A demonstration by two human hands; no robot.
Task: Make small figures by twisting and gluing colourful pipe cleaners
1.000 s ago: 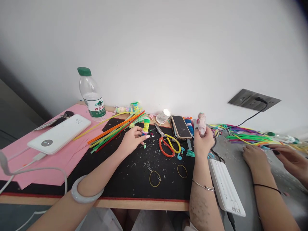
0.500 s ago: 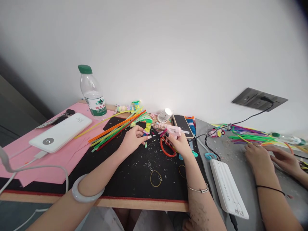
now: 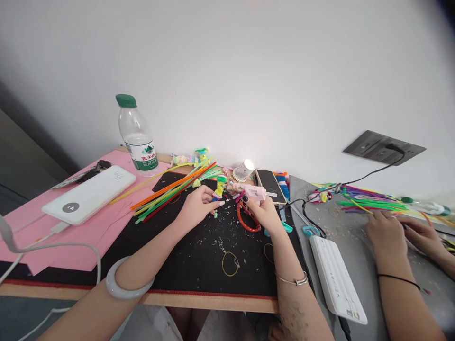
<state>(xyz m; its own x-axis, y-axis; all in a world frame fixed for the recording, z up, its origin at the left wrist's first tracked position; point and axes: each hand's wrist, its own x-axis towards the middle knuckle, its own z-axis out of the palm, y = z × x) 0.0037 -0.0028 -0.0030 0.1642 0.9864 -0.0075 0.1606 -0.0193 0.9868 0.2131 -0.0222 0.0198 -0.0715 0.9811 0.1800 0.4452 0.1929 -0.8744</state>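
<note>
In my left hand is a small fuzzy pipe-cleaner piece, yellow and green with some blue and pink low down, pinched between thumb and fingers. My right hand is wrapped round a pale pink glue gun. Its nozzle end points left, close to the yellow part of the pipe-cleaner piece; whether the two touch I cannot tell. Below the gun, orange-red scissor handles lie on the black mat. Left of my left hand lies a bundle of coloured pipe cleaners.
A water bottle and a white power bank stand on pink paper. Behind the glue gun are a paper cup and a phone. At right, another person's hands work beside a second power bank.
The glue gun in my right hand has shifted very slightly left. My left hand stays nearly still with the pipe-cleaner piece. The other person's hands have moved a little.
</note>
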